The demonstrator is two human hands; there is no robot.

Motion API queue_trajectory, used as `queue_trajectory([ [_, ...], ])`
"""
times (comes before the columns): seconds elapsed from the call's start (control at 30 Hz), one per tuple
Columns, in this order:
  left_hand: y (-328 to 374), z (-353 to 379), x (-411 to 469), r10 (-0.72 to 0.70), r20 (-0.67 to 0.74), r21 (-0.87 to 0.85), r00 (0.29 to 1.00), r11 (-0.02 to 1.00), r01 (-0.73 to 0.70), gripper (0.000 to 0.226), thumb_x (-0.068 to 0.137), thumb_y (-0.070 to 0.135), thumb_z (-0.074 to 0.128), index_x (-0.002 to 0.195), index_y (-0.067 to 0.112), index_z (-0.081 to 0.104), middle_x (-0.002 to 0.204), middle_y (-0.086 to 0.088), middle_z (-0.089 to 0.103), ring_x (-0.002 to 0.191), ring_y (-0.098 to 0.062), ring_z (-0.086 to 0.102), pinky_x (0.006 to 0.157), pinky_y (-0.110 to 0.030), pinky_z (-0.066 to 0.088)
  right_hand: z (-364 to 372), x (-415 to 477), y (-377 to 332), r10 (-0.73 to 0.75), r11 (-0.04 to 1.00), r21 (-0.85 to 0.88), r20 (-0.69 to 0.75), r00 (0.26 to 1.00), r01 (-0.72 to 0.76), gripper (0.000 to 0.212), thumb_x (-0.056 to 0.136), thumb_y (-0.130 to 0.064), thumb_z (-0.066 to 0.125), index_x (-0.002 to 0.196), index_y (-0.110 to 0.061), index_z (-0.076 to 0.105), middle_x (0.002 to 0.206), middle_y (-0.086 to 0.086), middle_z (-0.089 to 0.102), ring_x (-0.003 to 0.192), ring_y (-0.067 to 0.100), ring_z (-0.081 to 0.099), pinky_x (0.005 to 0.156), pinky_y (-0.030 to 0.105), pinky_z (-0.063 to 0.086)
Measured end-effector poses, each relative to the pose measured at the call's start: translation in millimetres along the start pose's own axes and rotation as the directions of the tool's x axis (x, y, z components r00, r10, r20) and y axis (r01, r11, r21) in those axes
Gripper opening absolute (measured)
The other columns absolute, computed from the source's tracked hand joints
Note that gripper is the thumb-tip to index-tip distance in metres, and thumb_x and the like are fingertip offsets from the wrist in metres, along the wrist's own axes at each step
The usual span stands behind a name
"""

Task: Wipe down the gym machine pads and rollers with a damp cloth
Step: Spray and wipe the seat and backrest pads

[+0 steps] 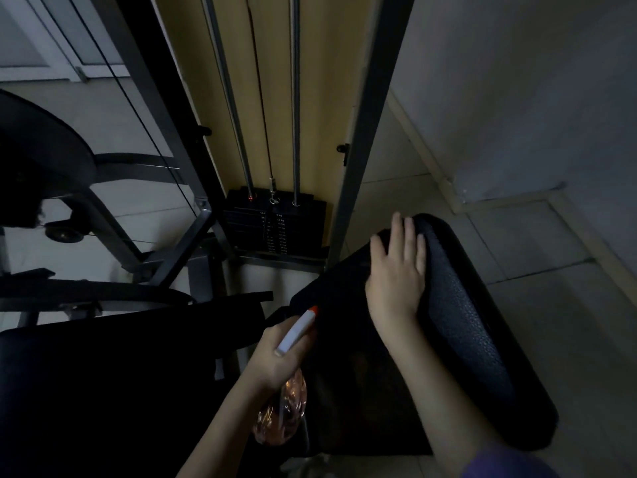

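1. Long black pebble-grain vinyl pad [465, 339]: lies on a diagonal, rounded far end at the top, near end at the lower right. It is the reference for everything below.
2. Right hand [396, 270]: palm flat on the left half of the pad's far end. Fingers [410, 243] are straight and close together, with the tips reaching the rounded end edge. Nothing is pinched or gripped. Too dark to tell whether a cloth lies under the palm.
3. Purple sleeve [510, 464]: on the right forearm, by the pad's near end.
4. Left hand [275, 360]: just left of the pad, fingers curled tight round the neck of a spray bottle [286, 401] with a clear orange-tinted body.
5. White trigger head with orange nozzle tip [300, 326]: sticks up out of the left hand and points at the pad's left edge. It is close to that edge; contact is not clear.
6. Black weight stack [272, 229]: beyond the pad's far end and to the left. Two chrome guide rods [295, 98] rise from it with a dark cable between them, in front of a yellow back panel [320, 63].
7. Grey steel upright [365, 132]: between the weight stack and the pad's far end.
8. Black seat cushion [103, 391]: left of the pad, past the left hand, very dark.
9. Pale floor tiles [537, 250]: right of the pad. Grey wall [517, 81] behind them.
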State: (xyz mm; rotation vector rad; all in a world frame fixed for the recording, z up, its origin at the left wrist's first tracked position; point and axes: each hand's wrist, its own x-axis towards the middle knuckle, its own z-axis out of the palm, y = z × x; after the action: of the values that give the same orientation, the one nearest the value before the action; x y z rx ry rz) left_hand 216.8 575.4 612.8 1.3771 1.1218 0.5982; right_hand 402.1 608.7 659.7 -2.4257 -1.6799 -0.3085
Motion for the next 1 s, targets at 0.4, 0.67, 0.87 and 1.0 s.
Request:
queue_trajectory([
  [0.4, -13.3, -18.8, -4.9, -0.028, 0.078, 0.048, 0.997, 0.999, 0.024, 0.029, 0.09, 0.03, 0.058, 0.084, 0.001, 0.06, 0.067, 0.0, 0.056, 0.059, -0.009, 0.052, 0.057, -0.024, 0.041, 7.9, -25.2, 10.0, -0.214, 0.973, -0.081, 0.047, 0.976, 0.217, 0.058, 0.052, 0.005, 0.078, 0.108, -0.003, 0.067, 0.133, 0.025, 0.052, 0.127, 0.039, 0.046, 0.108, 0.048, 0.028],
  [0.67, -9.2, -22.0, 1.0, -0.169, -0.004, -0.054, 0.986, 0.984, 0.168, 0.018, 0.094, 0.011, 0.057, 0.079, 0.018, 0.064, 0.07, -0.005, 0.061, 0.061, -0.012, 0.055, 0.053, -0.017, 0.041, 0.1, 4.0, 20.2, -0.218, 0.97, -0.128, -0.072, 0.973, 0.208, 0.042, 0.074, 0.008, 0.068, 0.114, -0.004, 0.062, 0.138, 0.024, 0.046, 0.131, 0.039, 0.04, 0.112, 0.045, 0.018],
  [0.87, -15.6, -28.0, -15.1, -0.118, 0.255, 0.086, 0.96, 0.991, 0.099, 0.018, 0.096, 0.013, 0.055, 0.103, 0.025, 0.066, 0.087, -0.012, 0.069, 0.073, -0.022, 0.063, 0.069, -0.027, 0.05, 6.9, -20.5, 19.4, -0.235, 0.966, -0.132, -0.07, 0.97, 0.224, 0.044, 0.071, 0.008, 0.071, 0.113, -0.004, 0.064, 0.136, 0.024, 0.048, 0.129, 0.039, 0.043, 0.111, 0.045, 0.021],
  [1.0, -24.4, -27.3, -27.1, -0.14, 0.338, 0.133, 0.931, 0.986, 0.1, 0.03, 0.097, 0.013, 0.052, 0.115, 0.036, 0.062, 0.106, -0.004, 0.071, 0.093, -0.01, 0.067, 0.083, -0.016, 0.049, 5.4, -22.4, 18.4, -0.218, 0.969, -0.127, -0.049, 0.975, 0.21, 0.046, 0.071, 0.007, 0.071, 0.115, -0.004, 0.063, 0.138, 0.024, 0.046, 0.13, 0.039, 0.042, 0.111, 0.045, 0.02],
])
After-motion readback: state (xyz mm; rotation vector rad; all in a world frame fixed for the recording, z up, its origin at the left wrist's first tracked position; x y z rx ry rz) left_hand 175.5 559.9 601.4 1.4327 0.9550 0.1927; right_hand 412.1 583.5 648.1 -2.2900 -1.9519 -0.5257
